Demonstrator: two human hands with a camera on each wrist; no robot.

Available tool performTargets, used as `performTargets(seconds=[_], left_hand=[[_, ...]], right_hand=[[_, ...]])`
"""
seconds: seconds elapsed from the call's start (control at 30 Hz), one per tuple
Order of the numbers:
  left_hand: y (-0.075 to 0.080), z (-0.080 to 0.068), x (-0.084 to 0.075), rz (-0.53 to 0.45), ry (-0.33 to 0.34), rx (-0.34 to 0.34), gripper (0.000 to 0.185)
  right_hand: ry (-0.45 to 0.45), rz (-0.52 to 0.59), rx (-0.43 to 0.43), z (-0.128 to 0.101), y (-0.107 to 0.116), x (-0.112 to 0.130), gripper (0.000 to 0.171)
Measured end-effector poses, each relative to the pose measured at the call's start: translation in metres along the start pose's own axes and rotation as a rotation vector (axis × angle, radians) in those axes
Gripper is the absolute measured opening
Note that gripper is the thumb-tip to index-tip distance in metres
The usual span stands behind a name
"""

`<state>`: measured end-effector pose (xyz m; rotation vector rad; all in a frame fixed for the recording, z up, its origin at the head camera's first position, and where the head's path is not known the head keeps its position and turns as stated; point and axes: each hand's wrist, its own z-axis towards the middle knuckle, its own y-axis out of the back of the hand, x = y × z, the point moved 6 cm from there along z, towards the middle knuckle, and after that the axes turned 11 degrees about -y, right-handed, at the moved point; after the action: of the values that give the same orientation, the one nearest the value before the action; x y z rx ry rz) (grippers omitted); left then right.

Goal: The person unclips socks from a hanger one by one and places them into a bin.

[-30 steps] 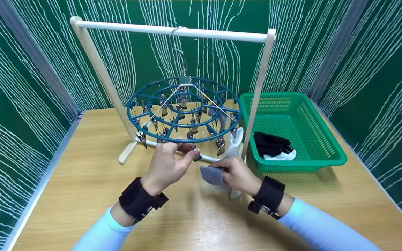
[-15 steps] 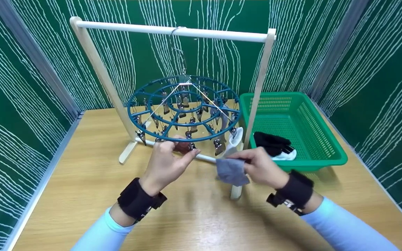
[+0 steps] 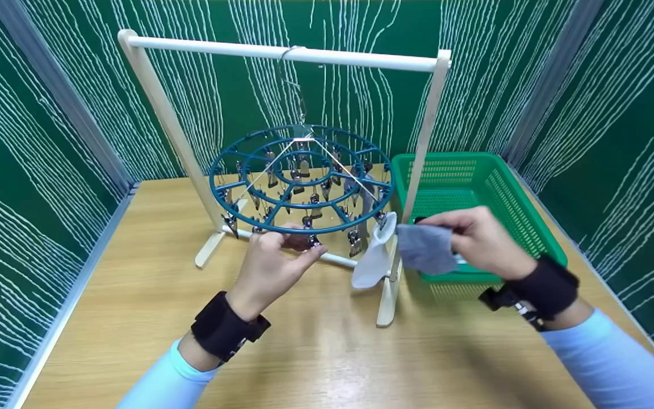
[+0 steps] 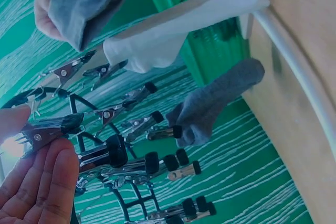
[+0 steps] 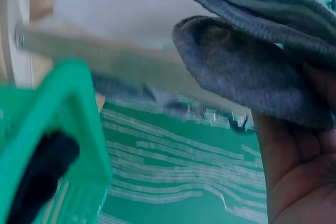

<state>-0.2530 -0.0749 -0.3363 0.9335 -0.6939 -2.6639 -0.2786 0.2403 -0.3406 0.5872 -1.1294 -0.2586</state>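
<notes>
My left hand [image 3: 270, 267] pinches a metal clip [image 4: 44, 134] at the front rim of a round blue drying hanger [image 3: 304, 230]. Between thumb and fingers of my right hand [image 3: 486, 244] is a folded grey sock [image 3: 426, 249], held over the left edge of the green basket [image 3: 534, 207]. A white sock [image 3: 372, 264] hangs from a clip at the hanger's right side. Behind it another grey sock [image 4: 218, 98] hangs, partly hidden in the head view. Several other clips dangle from the rings without socks.
A wooden rack with a white top bar [image 3: 361, 57] carries the hanger by its hook. Its right post [image 3: 426, 130] stands between hanger and basket. Something black [image 5: 44, 174] lies in the basket, mostly covered by my right hand in the head view. Patterned green walls enclose the table.
My right hand has moved right and up with the grey sock, away from the hanger and over the basket's edge. My left hand stays at the same clip.
</notes>
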Motion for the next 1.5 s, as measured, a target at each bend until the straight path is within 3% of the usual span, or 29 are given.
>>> performTargets(seconds=[0.37, 0.73, 1.07, 1.13, 1.23, 1.33, 1.5], left_hand=[[-0.001, 0.001, 0.000, -0.009, 0.031, 0.016, 0.012], [-0.001, 0.000, 0.002, -0.018, 0.020, 0.009, 0.015], [-0.001, 0.001, 0.002, 0.002, 0.037, 0.009, 0.013], [-0.002, 0.001, 0.002, 0.005, 0.050, 0.015, 0.012], [-0.002, 0.002, 0.002, 0.003, 0.064, 0.025, 0.012], [-0.002, 0.001, 0.002, -0.001, 0.066, 0.030, 0.012], [-0.003, 0.001, 0.003, -0.014, 0.059, 0.031, 0.013]], right_hand=[[-0.160, -0.122, -0.091, 0.019, 0.051, -0.032, 0.033], [-0.320, -0.392, -0.116, 0.054, 0.082, -0.080, 0.040], [-0.404, -0.653, 0.033, 0.080, 0.071, -0.119, 0.033], [-0.408, -0.687, 0.049, 0.085, 0.065, -0.125, 0.023], [-0.417, -0.755, 0.077, 0.090, 0.054, -0.133, 0.029], [-0.421, -0.806, 0.125, 0.091, 0.041, -0.138, 0.021], [-0.421, -0.835, 0.243, 0.094, 0.019, -0.156, 0.010]])
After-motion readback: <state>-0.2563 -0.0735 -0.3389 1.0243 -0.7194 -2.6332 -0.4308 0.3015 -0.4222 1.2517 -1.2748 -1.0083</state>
